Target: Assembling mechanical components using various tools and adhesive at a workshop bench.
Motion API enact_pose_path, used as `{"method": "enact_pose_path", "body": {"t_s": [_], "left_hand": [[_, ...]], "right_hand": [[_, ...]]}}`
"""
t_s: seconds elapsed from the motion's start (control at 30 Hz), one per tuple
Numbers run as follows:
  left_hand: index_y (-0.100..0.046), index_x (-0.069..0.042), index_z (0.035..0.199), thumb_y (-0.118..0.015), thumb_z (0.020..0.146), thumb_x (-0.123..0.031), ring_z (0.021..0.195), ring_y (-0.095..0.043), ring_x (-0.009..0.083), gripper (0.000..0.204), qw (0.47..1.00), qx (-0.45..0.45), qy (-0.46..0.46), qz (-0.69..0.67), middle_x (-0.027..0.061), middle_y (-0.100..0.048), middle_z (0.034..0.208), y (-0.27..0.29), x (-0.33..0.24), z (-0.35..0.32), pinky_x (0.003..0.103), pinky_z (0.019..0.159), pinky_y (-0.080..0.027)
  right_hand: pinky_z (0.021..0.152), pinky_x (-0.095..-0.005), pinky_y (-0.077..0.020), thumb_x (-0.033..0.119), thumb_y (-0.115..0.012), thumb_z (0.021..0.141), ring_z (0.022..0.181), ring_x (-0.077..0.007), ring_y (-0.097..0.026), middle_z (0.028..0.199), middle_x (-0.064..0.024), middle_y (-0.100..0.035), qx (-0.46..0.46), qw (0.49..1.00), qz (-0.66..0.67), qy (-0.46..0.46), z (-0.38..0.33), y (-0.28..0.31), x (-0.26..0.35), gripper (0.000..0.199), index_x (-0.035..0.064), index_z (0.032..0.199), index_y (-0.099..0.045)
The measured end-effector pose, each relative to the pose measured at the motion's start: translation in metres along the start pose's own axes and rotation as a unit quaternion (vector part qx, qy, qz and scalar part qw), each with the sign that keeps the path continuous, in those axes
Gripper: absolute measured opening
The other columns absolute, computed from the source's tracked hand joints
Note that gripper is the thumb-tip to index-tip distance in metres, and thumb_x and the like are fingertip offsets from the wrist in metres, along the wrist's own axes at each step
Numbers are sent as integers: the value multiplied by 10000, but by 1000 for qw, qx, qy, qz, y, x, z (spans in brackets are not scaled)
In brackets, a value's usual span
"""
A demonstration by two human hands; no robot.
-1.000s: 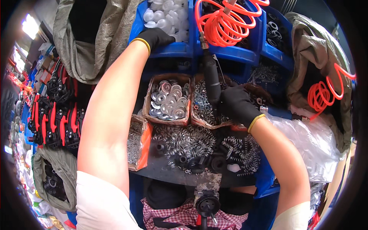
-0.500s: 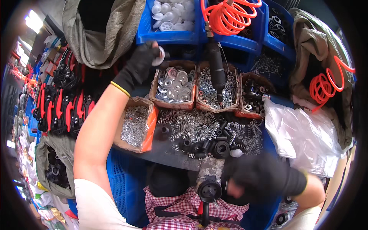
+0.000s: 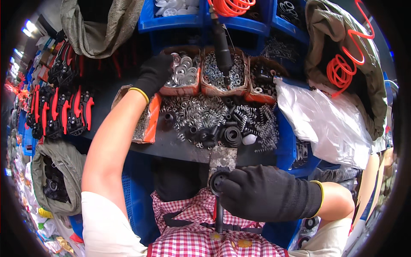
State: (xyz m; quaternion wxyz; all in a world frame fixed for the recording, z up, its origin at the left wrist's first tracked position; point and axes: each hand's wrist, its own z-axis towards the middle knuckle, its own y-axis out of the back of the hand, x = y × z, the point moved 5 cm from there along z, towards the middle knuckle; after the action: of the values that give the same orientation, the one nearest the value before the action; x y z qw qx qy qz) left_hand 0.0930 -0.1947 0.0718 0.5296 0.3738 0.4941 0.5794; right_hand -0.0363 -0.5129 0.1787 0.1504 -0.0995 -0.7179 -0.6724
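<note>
My left hand (image 3: 155, 73), in a black glove, reaches to the left edge of the carton of metal washers (image 3: 185, 70). Its fingertips are hidden, so whatever they hold does not show. My right hand (image 3: 261, 190), gloved in black too, is closed with its fingertips against a round black part (image 3: 219, 180). This part sits at the near end of a worn metal plate (image 3: 223, 157), in front of my checked apron (image 3: 192, 244). Anything small between the right fingertips is covered by the glove.
A black power driver (image 3: 221, 47) hangs over the carton of nuts (image 3: 237, 77). Coil springs (image 3: 201, 111) and black rings (image 3: 231, 135) lie on the bench. Red-handled tools (image 3: 55, 107) are at left, a clear plastic bag (image 3: 317, 115) at right, blue bins (image 3: 171, 25) behind.
My left hand, earlier raised with a pale round disc, has come down to the washer carton. My right hand has moved left onto the round black part. The whole view has shifted.
</note>
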Motion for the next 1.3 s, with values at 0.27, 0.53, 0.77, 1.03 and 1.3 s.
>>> {"method": "enact_pose_path", "body": {"t_s": [0.27, 0.53, 0.77, 1.03, 1.3], "left_hand": [[-519, -71, 1070, -585, 953, -149, 825, -575, 95, 155, 695, 13, 133, -707, 36, -601, 953, 32, -117, -137, 227, 723, -488], [-482, -91, 1060, -534, 992, -156, 771, -552, 36, 108, 450, 10, 320, -834, 2, -585, 892, -6, -221, -237, 212, 656, -479], [-481, -90, 1046, -542, 989, -168, 747, -528, 14, 114, 324, 46, 324, -888, -19, -561, 858, -55, -229, -247, 196, 644, -464], [-524, -71, 1007, -581, 969, -234, 746, -552, 24, 176, 494, -45, 282, -821, -14, -591, 842, -19, -220, -237, 198, 653, -465], [-523, -31, 1018, -560, 972, -132, 742, -573, 52, 117, 561, -123, 318, -754, 13, -603, 825, -8, -219, -242, 228, 642, -470]], "right_hand": [[467, -353, -522, 185, -588, 836, 601, -231, -645, 749, -92, -580, -52, 996, 13, 64, -3, -14, -13, 182, 20, 906, -622], [522, -347, -499, 200, -678, 766, 679, -211, -613, 766, -42, -575, -16, 998, -2, -59, -9, -23, -12, 159, 80, 857, -626], [552, -381, -490, 198, -661, 808, 654, -241, -625, 735, -62, -578, -18, 999, -28, 18, 0, -10, -6, 141, 74, 842, -604], [582, -410, -484, 302, -756, 733, 722, -285, -614, 776, -98, -584, 11, 988, 91, -127, -1, -22, -20, 356, 56, 933, -594], [822, -375, -518, 303, -816, 665, 958, -288, -638, 1159, -171, -610, -247, 933, 257, -54, -82, -60, -11, 602, 0, 1141, -606]]}}
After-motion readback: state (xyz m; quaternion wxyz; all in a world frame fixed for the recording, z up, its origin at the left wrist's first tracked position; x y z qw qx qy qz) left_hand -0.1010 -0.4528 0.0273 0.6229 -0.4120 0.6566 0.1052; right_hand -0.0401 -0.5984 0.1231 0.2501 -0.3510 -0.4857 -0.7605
